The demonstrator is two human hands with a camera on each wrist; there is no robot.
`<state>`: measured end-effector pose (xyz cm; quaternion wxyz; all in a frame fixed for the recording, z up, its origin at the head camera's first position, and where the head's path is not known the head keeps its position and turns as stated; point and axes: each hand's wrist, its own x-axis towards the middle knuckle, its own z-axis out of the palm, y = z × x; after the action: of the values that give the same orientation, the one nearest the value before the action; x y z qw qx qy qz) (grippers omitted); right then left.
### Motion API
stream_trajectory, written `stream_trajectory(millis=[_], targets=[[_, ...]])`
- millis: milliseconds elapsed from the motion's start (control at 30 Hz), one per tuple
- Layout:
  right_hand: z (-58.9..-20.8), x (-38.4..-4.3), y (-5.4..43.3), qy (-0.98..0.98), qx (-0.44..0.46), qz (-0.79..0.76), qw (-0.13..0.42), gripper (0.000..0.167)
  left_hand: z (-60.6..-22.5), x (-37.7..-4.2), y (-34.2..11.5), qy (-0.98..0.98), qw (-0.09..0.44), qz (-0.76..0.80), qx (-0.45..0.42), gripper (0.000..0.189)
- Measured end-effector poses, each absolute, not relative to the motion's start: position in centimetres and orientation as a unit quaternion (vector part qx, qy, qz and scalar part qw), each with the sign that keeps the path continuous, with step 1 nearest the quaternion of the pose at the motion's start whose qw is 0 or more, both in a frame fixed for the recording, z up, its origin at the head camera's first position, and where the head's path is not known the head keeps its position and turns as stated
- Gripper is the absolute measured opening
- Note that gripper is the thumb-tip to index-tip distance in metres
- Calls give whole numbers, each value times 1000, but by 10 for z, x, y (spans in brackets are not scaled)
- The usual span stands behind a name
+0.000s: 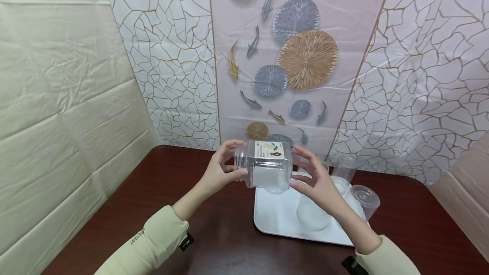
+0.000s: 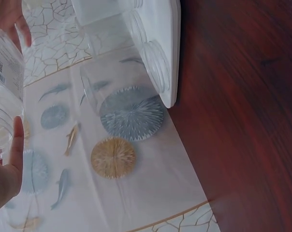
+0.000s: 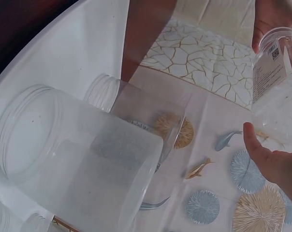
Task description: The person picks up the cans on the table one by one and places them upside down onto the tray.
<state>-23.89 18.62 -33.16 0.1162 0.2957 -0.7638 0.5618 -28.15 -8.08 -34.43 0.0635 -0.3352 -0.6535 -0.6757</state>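
A clear plastic jar [image 1: 269, 169] with a printed label [image 1: 269, 150] lies sideways in the air above the table, its threaded neck toward the left. My left hand [image 1: 221, 169] grips it round the neck, thumb on the near side. At the base end is my right hand [image 1: 317, 181], its fingers spread and slightly bent, the tips close to the base edge. In the right wrist view the right thumb [image 3: 262, 154] extends beside the jar [image 3: 276, 87]. The left thumb [image 2: 17, 145] lies along the jar [image 2: 6, 72] in the left wrist view.
A white tray [image 1: 275, 220] sits on the dark red-brown table [image 1: 221, 232] at the right. Several clear jars stand mouth-down on it, including a large jar [image 3: 83, 150] and a smaller jar [image 3: 146, 104]. A patterned cloth wall [image 1: 179, 54] rises behind the table.
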Motion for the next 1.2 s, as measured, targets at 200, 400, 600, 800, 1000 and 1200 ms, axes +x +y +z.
stream_trajectory(millis=[200, 400, 600, 800, 1000, 1200], targets=[[-332, -238, 183, -762, 289, 568, 111, 74, -348, -280, -76, -639, 53, -684, -348, 69], [-333, -239, 183, -763, 288, 569, 110, 75, -351, -279, -73, -629, 51, -688, -359, 71], [-333, -240, 183, -754, 300, 573, 114, 74, -354, -279, -73, -628, 55, -687, -362, 73], [-332, -239, 182, -758, 296, 569, 117, 73, -357, -279, -74, -635, 37, -680, -364, 78], [-331, -238, 181, -757, 309, 562, 127, 73, -360, -278, -74, -629, 1, -680, -378, 76], [-330, -241, 185, -764, 338, 532, 138, 76, -362, -275, -74, -635, -38, -668, -386, 78]])
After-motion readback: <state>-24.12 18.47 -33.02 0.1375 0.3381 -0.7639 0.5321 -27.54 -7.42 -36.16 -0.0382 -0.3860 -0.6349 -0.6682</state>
